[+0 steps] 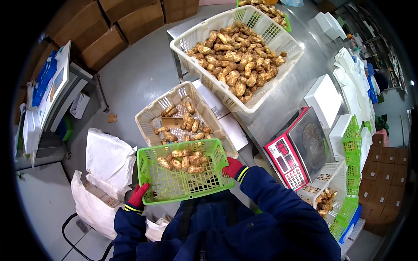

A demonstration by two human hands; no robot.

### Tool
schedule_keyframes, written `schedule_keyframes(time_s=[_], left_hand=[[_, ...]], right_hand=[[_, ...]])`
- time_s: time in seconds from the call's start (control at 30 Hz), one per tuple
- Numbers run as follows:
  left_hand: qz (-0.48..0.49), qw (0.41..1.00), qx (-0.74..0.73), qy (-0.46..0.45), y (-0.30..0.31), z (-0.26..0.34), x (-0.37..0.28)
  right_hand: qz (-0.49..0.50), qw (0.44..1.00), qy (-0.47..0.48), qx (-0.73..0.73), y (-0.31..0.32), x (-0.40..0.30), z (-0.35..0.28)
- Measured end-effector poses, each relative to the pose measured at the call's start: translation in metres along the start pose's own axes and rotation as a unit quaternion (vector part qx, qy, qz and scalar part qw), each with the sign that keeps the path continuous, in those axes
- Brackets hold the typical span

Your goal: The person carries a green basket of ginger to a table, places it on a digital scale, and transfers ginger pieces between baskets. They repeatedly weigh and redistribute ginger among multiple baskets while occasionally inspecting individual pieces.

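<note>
My left hand (138,195), in a red glove, grips the left end of a green plastic basket (169,195). The basket's right end is held by my right hand (232,167), gloved the same. Several brown and cream mushrooms (185,160), seemingly matsutake, lie in its far half. Just beyond it, a white plastic crate (143,115) has scattered mushrooms and a piece of cardboard (172,122) inside. A larger white crate (204,76), heaped with mushrooms (241,58), sits on the steel table (261,121). To the right of my hands is a red digital scale (294,153) with a bare metal pan.
White foam boxes (323,98) and stacked green baskets (352,163) line the right side, near another crate of mushrooms (325,202). Cardboard cartons (140,23) stand at the far left and right. White wrapped containers (98,202) and a black curved bar (70,239) are at lower left.
</note>
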State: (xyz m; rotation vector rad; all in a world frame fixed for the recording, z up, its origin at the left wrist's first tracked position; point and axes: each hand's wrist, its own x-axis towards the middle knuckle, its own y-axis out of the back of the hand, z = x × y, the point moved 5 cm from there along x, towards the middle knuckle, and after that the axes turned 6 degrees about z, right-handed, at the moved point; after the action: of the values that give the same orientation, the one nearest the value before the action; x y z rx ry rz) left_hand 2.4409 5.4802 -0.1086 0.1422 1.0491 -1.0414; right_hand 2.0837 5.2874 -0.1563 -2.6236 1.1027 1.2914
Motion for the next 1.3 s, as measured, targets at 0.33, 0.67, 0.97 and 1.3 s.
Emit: schedule_keyframes(time_s=[0.33,0.67,0.97,1.3], left_hand=[[0.05,0.997,0.056,-0.015,-0.01,0.009,-0.005],[0.019,0.997,0.023,-0.072,-0.012,-0.012,-0.014],[0.031,0.992,0.094,-0.082,-0.023,-0.015,-0.02],[0.055,0.996,-0.002,-0.077,-0.017,-0.022,-0.036]], right_hand=[[0.147,0.966,0.172,0.127,-0.024,0.019,0.041],[0.309,0.862,0.366,-0.165,-0.001,-0.021,-0.072],[0.141,0.878,0.332,-0.315,-0.038,0.033,-0.078],[-0.085,0.896,-0.068,0.43,-0.019,0.035,-0.063]])
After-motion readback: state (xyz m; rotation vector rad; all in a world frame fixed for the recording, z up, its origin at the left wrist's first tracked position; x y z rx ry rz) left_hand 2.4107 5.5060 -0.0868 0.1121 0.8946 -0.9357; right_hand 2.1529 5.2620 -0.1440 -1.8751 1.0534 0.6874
